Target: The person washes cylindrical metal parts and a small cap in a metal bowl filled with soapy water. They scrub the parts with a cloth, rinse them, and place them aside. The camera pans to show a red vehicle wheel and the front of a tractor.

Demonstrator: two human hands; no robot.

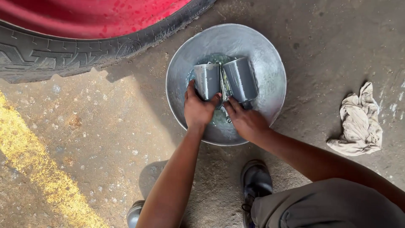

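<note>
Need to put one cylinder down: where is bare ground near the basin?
Bare concrete lies between the basin and the rag, and left of the basin below the tyre. Inside the basin is crowded: both hands and cylinders.

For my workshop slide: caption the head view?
Both hands, left and right, grip two grey cylindrical metal parts in a round metal basin.

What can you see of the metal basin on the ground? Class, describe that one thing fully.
The metal basin is round, wide and shallow, of dull grey, scuffed metal with a thin rolled rim. It sits flat on the concrete floor beside a tyre. A little cloudy liquid pools at its centre. Two grey cylinders lie in it, one under the left hand, one by the right hand, with small metal parts between.
</note>
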